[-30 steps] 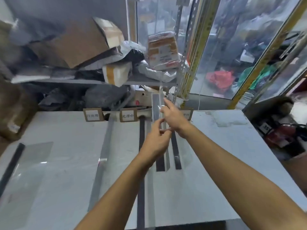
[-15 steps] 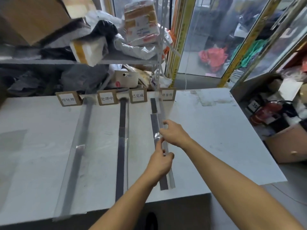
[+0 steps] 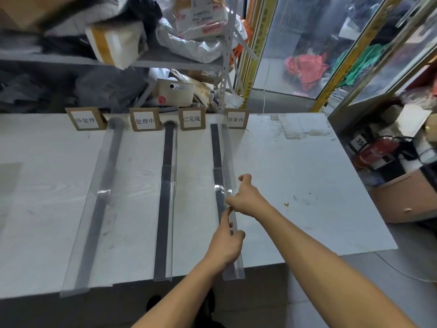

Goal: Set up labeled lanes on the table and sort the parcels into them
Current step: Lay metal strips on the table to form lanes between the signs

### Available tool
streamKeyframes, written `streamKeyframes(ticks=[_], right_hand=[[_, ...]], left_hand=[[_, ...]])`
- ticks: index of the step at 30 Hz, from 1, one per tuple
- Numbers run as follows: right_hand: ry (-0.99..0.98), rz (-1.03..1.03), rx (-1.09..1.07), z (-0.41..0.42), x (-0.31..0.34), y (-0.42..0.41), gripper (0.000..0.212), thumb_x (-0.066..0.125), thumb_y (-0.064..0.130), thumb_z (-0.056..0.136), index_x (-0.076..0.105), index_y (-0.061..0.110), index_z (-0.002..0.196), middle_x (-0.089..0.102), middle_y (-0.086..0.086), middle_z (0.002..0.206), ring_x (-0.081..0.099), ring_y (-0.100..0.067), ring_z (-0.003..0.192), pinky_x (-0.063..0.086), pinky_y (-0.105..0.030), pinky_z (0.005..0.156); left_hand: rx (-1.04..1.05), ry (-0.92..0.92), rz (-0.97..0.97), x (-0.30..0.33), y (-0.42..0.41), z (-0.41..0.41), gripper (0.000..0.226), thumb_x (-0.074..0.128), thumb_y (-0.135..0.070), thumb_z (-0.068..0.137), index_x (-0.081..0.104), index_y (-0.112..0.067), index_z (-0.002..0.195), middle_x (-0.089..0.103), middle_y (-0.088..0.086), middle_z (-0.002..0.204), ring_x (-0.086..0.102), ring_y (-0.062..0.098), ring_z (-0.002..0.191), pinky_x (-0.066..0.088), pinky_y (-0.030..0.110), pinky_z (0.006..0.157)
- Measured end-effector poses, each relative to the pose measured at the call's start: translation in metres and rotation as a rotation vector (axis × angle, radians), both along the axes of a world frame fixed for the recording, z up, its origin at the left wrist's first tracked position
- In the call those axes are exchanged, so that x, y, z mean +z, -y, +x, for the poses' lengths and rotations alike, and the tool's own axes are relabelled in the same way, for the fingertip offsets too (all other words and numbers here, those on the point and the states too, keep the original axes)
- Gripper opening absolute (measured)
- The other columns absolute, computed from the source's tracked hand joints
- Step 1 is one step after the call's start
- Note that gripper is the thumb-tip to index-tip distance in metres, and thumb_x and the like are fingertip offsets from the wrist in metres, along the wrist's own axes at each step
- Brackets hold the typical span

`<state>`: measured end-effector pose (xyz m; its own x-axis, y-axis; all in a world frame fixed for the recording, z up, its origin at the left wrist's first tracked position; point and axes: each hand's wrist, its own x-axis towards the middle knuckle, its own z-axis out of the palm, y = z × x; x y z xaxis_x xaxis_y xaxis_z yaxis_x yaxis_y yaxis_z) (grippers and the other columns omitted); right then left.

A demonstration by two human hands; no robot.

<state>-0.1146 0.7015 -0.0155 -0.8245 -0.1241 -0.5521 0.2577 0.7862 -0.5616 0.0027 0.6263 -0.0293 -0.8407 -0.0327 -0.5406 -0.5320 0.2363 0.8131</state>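
Note:
On the white table (image 3: 295,176) three dark divider strips in clear plastic run from back to front: a left strip (image 3: 99,200), a middle strip (image 3: 165,200) and a right strip (image 3: 221,162). Several cardboard label cards with printed white labels stand along the back edge, among them the rightmost card (image 3: 236,119). My left hand (image 3: 227,245) pinches the clear plastic of the right strip near the front. My right hand (image 3: 246,197) grips the same strip a little farther back. Parcels (image 3: 201,15) lie on the shelf behind the table.
A metal shelf (image 3: 165,62) packed with parcels and boxes stands behind the table. Glass panels with yellow frames (image 3: 255,50) rise at the back right. A red fire extinguisher (image 3: 376,150) and a cardboard box (image 3: 406,197) sit on the floor to the right.
The strip, held upright in both hands a second ago, now lies along the table. Both hands have come toward the front edge with it, and my view has tilted down.

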Motion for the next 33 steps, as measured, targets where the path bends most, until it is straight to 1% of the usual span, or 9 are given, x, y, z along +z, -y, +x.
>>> streamKeyframes(ticks=[4, 6, 10, 15, 19, 22, 25, 28, 33], right_hand=[[0.031, 0.038, -0.023, -0.002, -0.005, -0.004, 0.064, 0.052, 0.029, 0.094, 0.028, 0.012, 0.151, 0.059, -0.011, 0.12, 0.064, -0.021, 0.086, 0.047, -0.024, 0.059], [0.012, 0.046, -0.024, -0.002, -0.008, -0.005, 0.048, 0.048, 0.03, 0.097, 0.045, 0.01, 0.14, 0.06, -0.007, 0.108, 0.066, -0.02, 0.08, 0.053, -0.027, 0.063], [-0.016, 0.046, -0.01, -0.002, -0.009, -0.002, 0.023, 0.046, 0.031, 0.099, 0.056, 0.013, 0.111, 0.055, 0.003, 0.08, 0.068, -0.021, 0.072, 0.061, -0.035, 0.071], [-0.041, 0.07, 0.025, -0.003, -0.005, -0.001, 0.025, 0.046, 0.028, 0.099, 0.061, 0.008, 0.108, 0.058, 0.0, 0.077, 0.069, -0.024, 0.074, 0.06, -0.037, 0.072], [-0.023, 0.104, 0.067, -0.005, -0.003, -0.002, 0.021, 0.048, 0.031, 0.098, 0.057, 0.012, 0.097, 0.06, -0.001, 0.076, 0.064, -0.018, 0.062, 0.047, -0.026, 0.053], [0.02, 0.11, 0.078, -0.009, -0.003, -0.003, 0.026, 0.051, 0.037, 0.096, 0.057, 0.012, 0.088, 0.066, -0.006, 0.083, 0.068, -0.019, 0.068, 0.056, -0.03, 0.064], [0.048, 0.147, 0.075, -0.012, 0.0, -0.003, 0.041, 0.051, 0.047, 0.097, 0.059, 0.008, 0.107, 0.065, -0.007, 0.097, 0.064, -0.019, 0.074, 0.054, -0.029, 0.066], [-0.087, 0.212, 0.042, -0.015, 0.007, 0.006, 0.065, 0.05, 0.054, 0.095, 0.046, 0.005, 0.138, 0.053, -0.015, 0.133, 0.058, -0.029, 0.11, 0.048, -0.034, 0.078], [-0.41, 0.092, -0.013, -0.019, 0.028, 0.051, 0.062, 0.05, 0.051, 0.096, 0.038, 0.014, 0.145, 0.041, -0.01, 0.146, 0.041, -0.029, 0.132, 0.043, -0.04, 0.097]], left_hand=[[-0.026, 0.01, -0.006, -0.008, -0.004, 0.004, 0.068, 0.047, -0.018, 0.099, 0.012, -0.043, 0.151, 0.035, 0.01, 0.156, 0.041, 0.027, 0.138, 0.043, 0.03, 0.097], [-0.036, 0.013, 0.0, -0.01, -0.005, 0.005, 0.069, 0.048, -0.017, 0.098, 0.012, -0.045, 0.15, 0.034, 0.01, 0.156, 0.04, 0.026, 0.139, 0.042, 0.027, 0.092], [-0.031, 0.0, 0.0, -0.01, -0.007, 0.003, 0.07, 0.049, -0.017, 0.097, 0.014, -0.043, 0.151, 0.036, 0.01, 0.154, 0.042, 0.025, 0.137, 0.044, 0.039, 0.106], [-0.02, -0.024, 0.0, -0.013, -0.009, 0.004, 0.071, 0.055, -0.024, 0.096, 0.013, -0.043, 0.151, 0.035, 0.005, 0.155, 0.039, 0.024, 0.14, 0.041, 0.043, 0.11], [-0.002, -0.034, 0.013, -0.014, -0.008, 0.002, 0.071, 0.058, -0.034, 0.094, 0.014, -0.045, 0.149, 0.034, 0.003, 0.156, 0.036, 0.025, 0.143, 0.037, 0.045, 0.113], [-0.008, -0.044, -0.003, -0.015, -0.007, 0.0, 0.072, 0.058, -0.036, 0.094, 0.013, -0.045, 0.149, 0.034, 0.003, 0.156, 0.038, 0.024, 0.141, 0.038, 0.043, 0.112], [-0.004, -0.065, -0.021, -0.014, -0.002, -0.002, 0.071, 0.058, -0.037, 0.094, 0.013, -0.045, 0.149, 0.036, 0.001, 0.155, 0.041, 0.022, 0.139, 0.039, 0.044, 0.112], [0.029, -0.089, -0.018, -0.01, 0.008, -0.008, 0.07, 0.059, -0.036, 0.095, 0.015, -0.046, 0.149, 0.034, 0.0, 0.156, 0.041, 0.023, 0.139, 0.04, 0.046, 0.112], [0.128, -0.175, -0.05, 0.011, 0.049, -0.024, 0.065, 0.056, -0.034, 0.098, 0.016, -0.046, 0.148, 0.037, -0.001, 0.152, 0.045, 0.022, 0.134, 0.044, 0.037, 0.103]])
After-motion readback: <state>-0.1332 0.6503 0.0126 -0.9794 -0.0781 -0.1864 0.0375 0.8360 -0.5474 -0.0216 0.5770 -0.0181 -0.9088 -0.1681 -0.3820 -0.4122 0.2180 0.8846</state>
